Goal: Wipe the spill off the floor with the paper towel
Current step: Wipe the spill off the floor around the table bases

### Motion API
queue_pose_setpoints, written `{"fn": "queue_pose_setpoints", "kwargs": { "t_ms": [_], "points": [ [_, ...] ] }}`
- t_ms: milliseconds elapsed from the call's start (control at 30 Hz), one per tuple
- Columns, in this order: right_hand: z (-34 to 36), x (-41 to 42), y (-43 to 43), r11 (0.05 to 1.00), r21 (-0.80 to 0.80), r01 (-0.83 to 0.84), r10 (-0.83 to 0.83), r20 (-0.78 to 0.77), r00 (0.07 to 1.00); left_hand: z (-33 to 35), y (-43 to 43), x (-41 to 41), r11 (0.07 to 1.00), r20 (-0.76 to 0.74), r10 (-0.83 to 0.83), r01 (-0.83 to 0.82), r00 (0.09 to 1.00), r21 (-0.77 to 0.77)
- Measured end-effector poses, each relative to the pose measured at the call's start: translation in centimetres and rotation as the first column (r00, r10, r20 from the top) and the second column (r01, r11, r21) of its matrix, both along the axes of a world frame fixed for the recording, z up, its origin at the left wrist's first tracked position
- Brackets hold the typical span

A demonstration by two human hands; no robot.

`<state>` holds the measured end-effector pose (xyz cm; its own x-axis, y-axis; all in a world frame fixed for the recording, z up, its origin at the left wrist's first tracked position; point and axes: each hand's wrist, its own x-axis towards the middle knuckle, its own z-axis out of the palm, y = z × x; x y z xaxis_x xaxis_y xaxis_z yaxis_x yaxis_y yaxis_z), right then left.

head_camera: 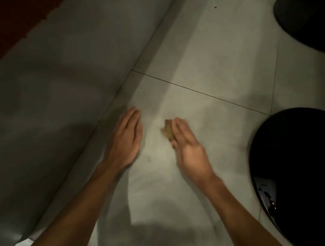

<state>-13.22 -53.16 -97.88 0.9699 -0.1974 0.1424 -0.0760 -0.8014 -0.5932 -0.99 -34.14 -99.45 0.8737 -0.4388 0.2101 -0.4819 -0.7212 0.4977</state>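
A crumpled, brown-stained paper towel [168,131] lies on the pale tiled floor [202,75]. My right hand [188,150] presses down on it with straight fingers, and the wad sticks out to the left of the fingertips. To its left, my left hand [124,138] rests flat on the floor, fingers straight, near the base of the wall. Faint dark smears [149,158] show on the tile between the two hands. The picture is dim and a little blurred.
A grey wall [54,83] runs diagonally along the left. A glossy black rounded object [305,168] stands close on the right, and another dark rounded object [310,19] sits at the upper right. A dark grout line [200,92] crosses the floor beyond the hands.
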Motion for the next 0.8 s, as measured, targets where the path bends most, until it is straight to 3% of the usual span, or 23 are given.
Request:
{"fn": "queue_pose_setpoints", "kwargs": {
  "t_ms": [100, 167, 233, 300, 400, 533, 800],
  "points": [
    [-0.4, -2.0, 4.6, 0.987, 0.006, -0.163, 0.163, 0.030, 0.986, -0.2, 3.0, -1.1, 0.999, 0.023, 0.041, -0.041, 0.999, 0.017],
    [0.1, -2.1, 4.9, 0.958, 0.149, -0.245, 0.245, 0.018, 0.969, -0.6, 4.3, -1.7, 0.997, 0.056, 0.018, -0.023, 0.998, 0.078],
    [1.1, -1.0, 3.0, 0.924, 0.307, -0.226, 0.230, 0.025, 0.973, -0.9, 4.6, -2.0, 0.994, 0.073, -0.028, 0.019, 0.997, 0.110],
    [2.0, 0.6, -0.2, 0.928, 0.353, -0.119, 0.109, 0.049, 0.993, -1.1, 4.3, -2.0, 0.993, 0.074, -0.026, 0.017, 0.997, 0.115],
    [2.4, 2.9, -5.1, 0.972, 0.223, 0.071, -0.084, 0.047, 0.995, -1.1, 4.2, -2.1, 0.989, 0.104, -0.019, 0.003, 0.994, 0.148],
    [1.0, 2.9, -5.4, 0.985, 0.027, 0.172, -0.168, -0.112, 0.979, -1.2, 4.3, -2.0, 0.979, 0.141, -0.055, 0.026, 0.989, 0.200],
    [-1.2, -3.2, 7.8, 0.978, -0.070, -0.197, 0.200, 0.037, 0.979, -0.9, 4.2, -1.9, 0.979, 0.087, -0.078, 0.059, 0.993, 0.197]
  ]
}}
